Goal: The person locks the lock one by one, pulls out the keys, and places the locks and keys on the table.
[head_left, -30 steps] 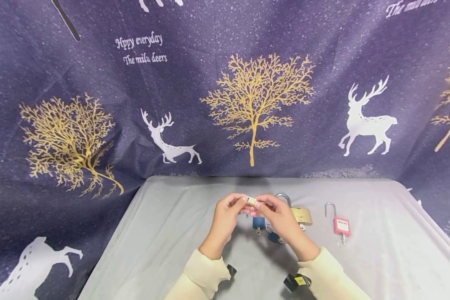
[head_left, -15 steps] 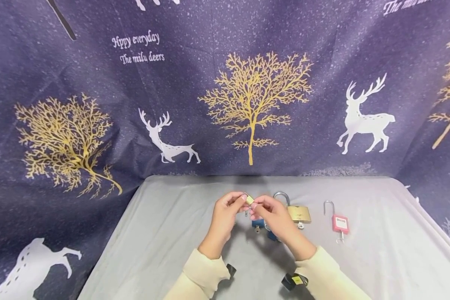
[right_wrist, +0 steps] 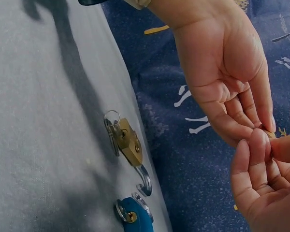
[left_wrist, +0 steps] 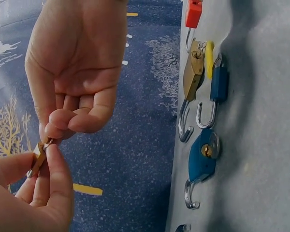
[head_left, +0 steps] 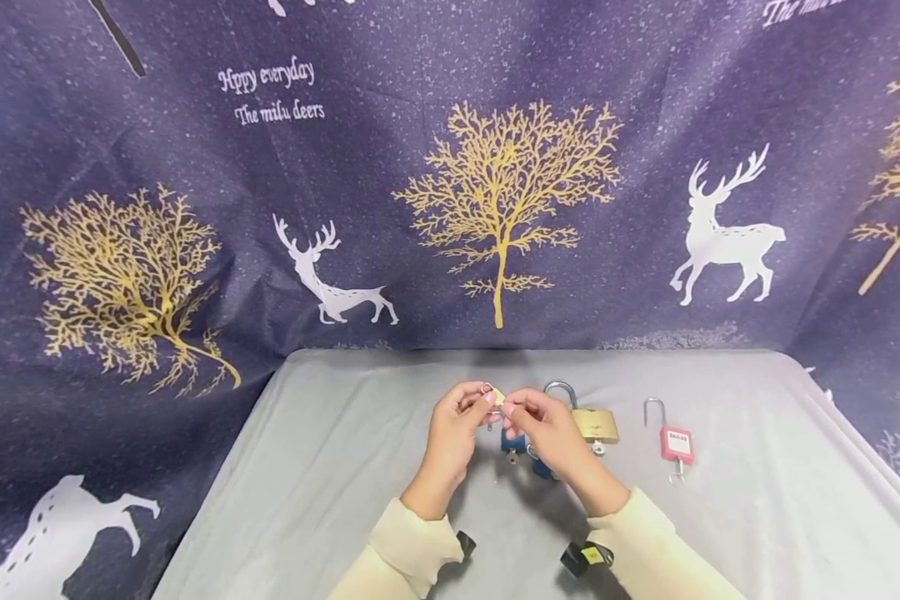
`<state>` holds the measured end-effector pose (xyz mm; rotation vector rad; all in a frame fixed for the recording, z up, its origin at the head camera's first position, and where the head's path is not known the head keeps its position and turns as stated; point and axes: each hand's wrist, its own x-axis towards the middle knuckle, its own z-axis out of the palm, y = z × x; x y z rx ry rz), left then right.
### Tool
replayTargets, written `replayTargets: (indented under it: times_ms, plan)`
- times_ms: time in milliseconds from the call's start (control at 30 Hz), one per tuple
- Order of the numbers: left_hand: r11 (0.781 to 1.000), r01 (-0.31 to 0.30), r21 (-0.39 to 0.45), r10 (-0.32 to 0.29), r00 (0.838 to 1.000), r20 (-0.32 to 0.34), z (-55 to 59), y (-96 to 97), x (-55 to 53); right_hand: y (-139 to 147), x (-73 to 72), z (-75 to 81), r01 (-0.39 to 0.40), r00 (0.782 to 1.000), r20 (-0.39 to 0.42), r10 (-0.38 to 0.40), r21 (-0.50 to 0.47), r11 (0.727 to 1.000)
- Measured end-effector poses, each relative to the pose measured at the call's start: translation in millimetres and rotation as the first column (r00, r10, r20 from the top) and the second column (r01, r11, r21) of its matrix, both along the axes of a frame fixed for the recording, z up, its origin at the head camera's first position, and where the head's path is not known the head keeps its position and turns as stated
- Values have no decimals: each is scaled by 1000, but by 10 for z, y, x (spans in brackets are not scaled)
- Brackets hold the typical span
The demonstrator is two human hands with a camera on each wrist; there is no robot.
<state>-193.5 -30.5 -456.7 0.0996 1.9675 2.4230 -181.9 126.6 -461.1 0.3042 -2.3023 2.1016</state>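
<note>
A small brass padlock [head_left: 499, 397] is held up off the table, its shackle toward the upper left in the head view. My left hand [head_left: 450, 433] grips its body between thumb and fingers. My right hand [head_left: 551, 429] pinches the key at the padlock's lower end; fingertips mostly hide it. Close by in the left wrist view, a bit of the brass body [left_wrist: 37, 160] shows between the left fingers [left_wrist: 57, 179]. From the right wrist, the fingers of both hands cover nearly all of it.
On the grey table lie a large brass padlock [head_left: 596, 425], a red padlock [head_left: 677, 444] and two blue padlocks, one [head_left: 513, 443] behind the other [head_left: 542, 469]. Another brass padlock [right_wrist: 130, 145] with a key ring shows in the right wrist view. A patterned cloth [head_left: 420, 208] hangs behind.
The small padlock has turned from lying crosswise to a tilt with its shackle showing at upper left. The right fingers have shifted to its lower end. The head view has moved slightly.
</note>
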Motion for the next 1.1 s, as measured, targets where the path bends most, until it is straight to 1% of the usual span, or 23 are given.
replayTargets:
  times_ms: [133,233,300,433,533,600,700,767,833,900,1000,1033,1100]
  plan:
    - [1000,-5,15,5,1000,9,-26,31,25,33,19,3,10,1000,6,-10,33,999]
    - [998,-18,55,17,1000,7,-36,27,26,58,34,-1,19,1000,23,-20,57,998]
    - [996,-28,83,28,1000,0,-33,6,18,69,39,-7,11,999,36,-13,64,998]
    - [996,-33,82,34,999,-11,13,-40,20,69,44,-11,-11,999,53,7,61,998]
    - [998,-31,62,32,999,-6,52,-73,13,65,46,15,-30,999,44,27,65,997]
    - [997,-38,66,39,999,-3,74,-100,-12,76,45,45,-44,999,27,42,66,997]
    - [997,-43,71,44,999,-3,121,-150,-44,123,43,103,-25,1000,9,24,92,995]
    - [997,-45,66,45,999,-1,136,-195,-68,176,36,145,6,1000,-2,-5,121,993]
    - [997,-49,60,49,999,2,145,-254,-92,245,27,194,48,999,-4,-48,172,984]
    - [997,-60,45,60,998,3,131,-331,-125,326,11,231,67,998,-8,-67,197,978]
    - [997,-81,18,81,997,1,113,-467,-162,465,-11,257,63,998,-11,-62,181,981]
    - [996,-90,10,90,996,4,103,-519,-169,515,-14,253,51,999,-14,-50,157,986]
    - [994,-106,-13,106,994,7,76,-630,-179,622,-2,239,48,999,-15,-46,145,988]
